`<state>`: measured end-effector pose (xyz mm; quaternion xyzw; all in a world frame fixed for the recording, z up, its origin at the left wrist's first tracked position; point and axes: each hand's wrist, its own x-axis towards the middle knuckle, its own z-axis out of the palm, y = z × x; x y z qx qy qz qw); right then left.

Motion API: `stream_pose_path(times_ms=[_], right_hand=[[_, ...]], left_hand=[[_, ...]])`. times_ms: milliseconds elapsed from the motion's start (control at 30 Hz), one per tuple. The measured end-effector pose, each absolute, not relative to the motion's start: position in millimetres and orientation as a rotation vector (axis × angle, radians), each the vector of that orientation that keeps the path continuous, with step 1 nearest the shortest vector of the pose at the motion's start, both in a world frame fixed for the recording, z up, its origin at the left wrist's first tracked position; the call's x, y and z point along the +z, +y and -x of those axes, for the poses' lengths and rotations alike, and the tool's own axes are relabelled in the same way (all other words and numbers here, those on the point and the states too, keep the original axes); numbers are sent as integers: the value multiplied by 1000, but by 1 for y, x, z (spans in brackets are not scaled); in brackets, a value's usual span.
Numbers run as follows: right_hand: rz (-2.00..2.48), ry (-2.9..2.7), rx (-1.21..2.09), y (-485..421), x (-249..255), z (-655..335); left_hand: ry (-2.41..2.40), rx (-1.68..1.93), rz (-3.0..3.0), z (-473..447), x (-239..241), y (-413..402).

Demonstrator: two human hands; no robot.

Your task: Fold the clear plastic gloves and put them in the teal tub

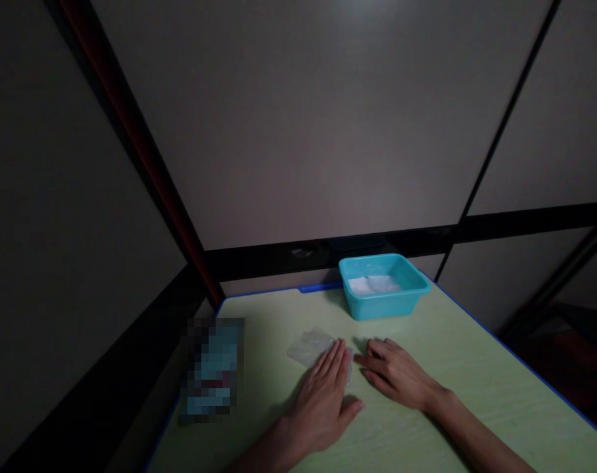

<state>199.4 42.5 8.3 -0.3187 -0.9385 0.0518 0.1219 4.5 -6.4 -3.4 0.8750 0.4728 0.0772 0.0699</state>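
My left hand (323, 397) lies flat on the pale green table (476, 368), fingers stretched together, its fingertips resting on the near edge of a small clear plastic bag (311, 345). My right hand (397, 374) lies palm down just to the right, fingers spread and pointing left toward the bag, touching nothing but the table as far as I can see. Beyond both hands stands a turquoise plastic tub (383, 286) with something white and flat inside.
The table has a blue rim and sits in a corner between grey wall panels with dark frames. A blurred blue-and-white object (212, 371) lies at the table's left edge. The right edge drops off to a dark floor.
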Motion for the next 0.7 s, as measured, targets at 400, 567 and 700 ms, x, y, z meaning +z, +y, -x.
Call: stream_pose_path(times_ms=[400,567,700], right_hand=[[1046,-2702,109,42,9,-199],[1010,-2705,137,43,8,-199],[989,-2715,142,42,9,-198]], left_hand=[[1425,209,-2663,-5,-3,-7],[1424,203,-2673,-5,-3,-6],[1430,199,-2676,-5,-4,-6]])
